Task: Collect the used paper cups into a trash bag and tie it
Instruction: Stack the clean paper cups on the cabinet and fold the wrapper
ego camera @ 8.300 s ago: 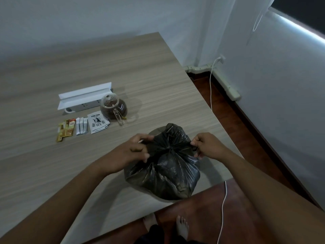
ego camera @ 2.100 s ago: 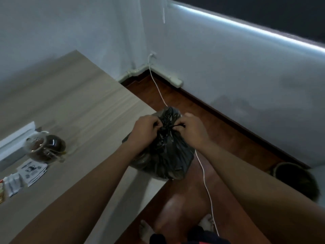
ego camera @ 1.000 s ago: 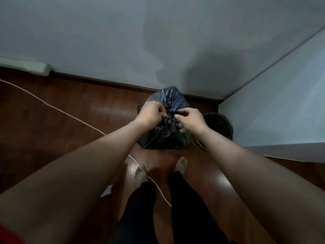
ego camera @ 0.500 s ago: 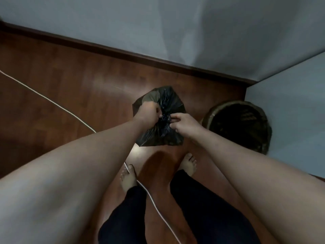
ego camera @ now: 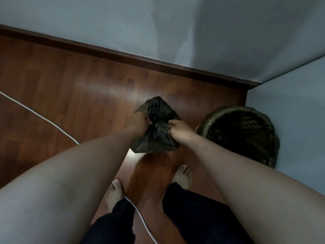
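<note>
A black trash bag [ego camera: 154,138] hangs in the air above the wooden floor, its gathered neck pinched between both hands. My left hand [ego camera: 139,121] grips the neck from the left and my right hand [ego camera: 178,128] grips it from the right. The bag's loose top fans out above the hands and its full body bulges below them. No paper cups show; whatever is inside the bag is hidden.
A dark woven waste basket [ego camera: 241,134] stands on the floor to the right of the bag, against a grey wall. A white cable [ego camera: 45,120] crosses the brown floor on the left and runs past my bare feet [ego camera: 182,176]. A dark skirting board [ego camera: 123,55] lines the far wall.
I have turned from the table to the floor corner, carrying the bag with both hands. In the last half second the bag sank a little and the basket came closer into view.
</note>
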A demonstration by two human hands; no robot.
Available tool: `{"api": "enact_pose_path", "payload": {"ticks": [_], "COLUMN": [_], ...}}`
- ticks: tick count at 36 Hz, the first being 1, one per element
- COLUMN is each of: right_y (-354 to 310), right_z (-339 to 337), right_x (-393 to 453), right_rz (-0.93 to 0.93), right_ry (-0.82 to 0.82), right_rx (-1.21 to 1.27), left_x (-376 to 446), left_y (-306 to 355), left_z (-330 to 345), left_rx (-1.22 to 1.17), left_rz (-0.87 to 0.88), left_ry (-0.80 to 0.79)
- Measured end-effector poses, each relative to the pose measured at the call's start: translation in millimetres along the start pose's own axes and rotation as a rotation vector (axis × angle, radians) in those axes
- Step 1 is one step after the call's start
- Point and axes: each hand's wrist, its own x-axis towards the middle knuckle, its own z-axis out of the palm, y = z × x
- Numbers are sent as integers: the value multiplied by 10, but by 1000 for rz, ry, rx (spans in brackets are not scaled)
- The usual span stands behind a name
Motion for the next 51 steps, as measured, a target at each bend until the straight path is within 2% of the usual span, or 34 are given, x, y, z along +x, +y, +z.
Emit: {"api": "enact_pose_path", "payload": {"ticks": [3, 7, 14, 19, 25, 30, 39, 46, 51], "right_y": [-109, -348, -700, -775, -730, -588, -162, 484, 989], "right_z": [-144, -359, -842, -1246, -1498, -1632, -1930, -2486, -2949], "right_x": [-289, -859, -2157, -3271, -4305, -5103, -6337, -6994, -7200], "right_rz": [-17, -77, -182, -188, -217, -249, -274, -254, -253], "right_ry": [15, 53, 130, 218, 354, 524, 713, 862, 940], "right_rx": [-66, -119, -197, -193, -166, -189, -196, -99, -90], "left_x": [-306, -865, -1950, -2870, -3772, -4380, -5281, -5838, -5977], "left_y": [180, 433, 1058, 1690, 2283, 2670, 3392, 4445, 5133], "left_z": [-221, -633, -1528, -2146, -2568, -2641, -2531, -2297, -1933], "left_rx": [72, 189, 173, 205, 265, 329, 399, 444, 461], "left_rz": [16, 22, -16, 67, 183, 314, 572, 780, 857], "left_ry": [-71, -85, -7, 53, 107, 142, 161, 219, 231]}}
